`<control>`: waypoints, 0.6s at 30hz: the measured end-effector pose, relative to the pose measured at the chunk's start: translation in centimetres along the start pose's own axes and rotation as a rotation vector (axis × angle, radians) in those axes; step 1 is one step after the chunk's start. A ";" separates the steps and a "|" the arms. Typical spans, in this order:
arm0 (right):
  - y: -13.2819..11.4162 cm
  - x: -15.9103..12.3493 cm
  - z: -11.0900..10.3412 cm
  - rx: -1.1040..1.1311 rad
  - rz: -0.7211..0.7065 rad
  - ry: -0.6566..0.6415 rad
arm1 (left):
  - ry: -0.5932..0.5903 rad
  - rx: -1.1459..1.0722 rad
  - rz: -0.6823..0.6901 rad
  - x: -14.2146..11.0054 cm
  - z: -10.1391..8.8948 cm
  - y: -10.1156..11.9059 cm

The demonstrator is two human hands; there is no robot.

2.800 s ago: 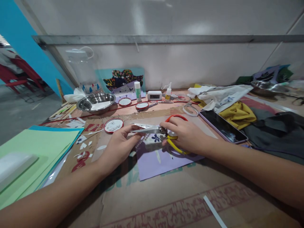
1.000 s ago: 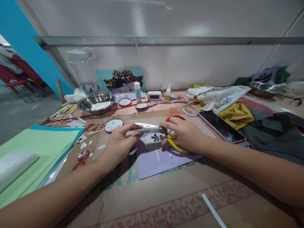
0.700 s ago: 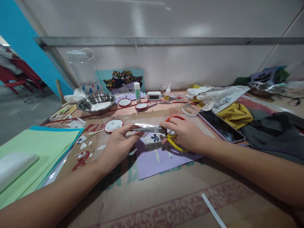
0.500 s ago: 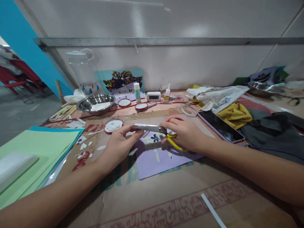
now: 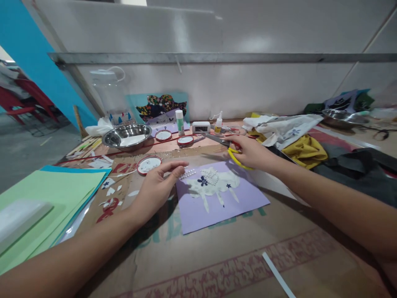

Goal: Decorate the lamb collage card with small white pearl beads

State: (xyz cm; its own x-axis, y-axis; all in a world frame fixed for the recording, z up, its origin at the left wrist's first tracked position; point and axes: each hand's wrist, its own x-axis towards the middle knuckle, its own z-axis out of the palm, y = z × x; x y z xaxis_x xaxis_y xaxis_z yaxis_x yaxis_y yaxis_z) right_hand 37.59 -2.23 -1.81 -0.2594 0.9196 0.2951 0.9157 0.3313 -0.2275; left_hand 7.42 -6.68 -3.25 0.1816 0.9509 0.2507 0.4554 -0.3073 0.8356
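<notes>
My left hand (image 5: 164,180) pinches a short strip of pearl beads (image 5: 188,174) between thumb and fingers, over the left edge of a purple sheet (image 5: 198,215). On that sheet lies a white cut-out shape (image 5: 198,188) with dark blue flowers (image 5: 203,181) and pearl beads in a looped pattern. My right hand (image 5: 248,151) is closed round the yellow and red handles of a pair of scissors (image 5: 235,157). Their blades are spread and point left, above the far edge of the sheet.
A red-rimmed lid (image 5: 149,165) with small beads stands left of the sheet. Behind are a steel bowl (image 5: 127,137), a glue stick (image 5: 179,122), a small clock (image 5: 201,127) and a glue bottle (image 5: 218,123). Green paper (image 5: 62,186) lies left; yellow cloth (image 5: 305,153) lies right.
My right hand has moved the scissors away from my left hand, up and to the right, and the blades have opened. The white shape and beads on the sheet are now uncovered.
</notes>
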 end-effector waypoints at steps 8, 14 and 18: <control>5.8 0.8 -1.6 -0.193 0.091 -0.233 | -0.038 0.036 -0.033 0.1 0.0 -0.1; 5.5 0.5 -2.4 -0.342 0.029 -0.157 | -0.099 -0.041 0.036 0.5 0.4 -1.0; 0.5 -0.3 -3.0 -0.120 -0.053 -0.046 | -0.100 0.010 0.087 0.4 0.5 -1.4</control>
State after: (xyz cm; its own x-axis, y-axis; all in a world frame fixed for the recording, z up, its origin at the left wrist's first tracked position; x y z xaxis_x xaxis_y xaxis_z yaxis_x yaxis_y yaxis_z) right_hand 39.04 -2.95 0.81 -0.3197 0.9110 0.2605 0.9298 0.3545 -0.0988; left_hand 7.32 -5.92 -4.53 0.3070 0.9121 0.2718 0.4425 -0.3896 0.8077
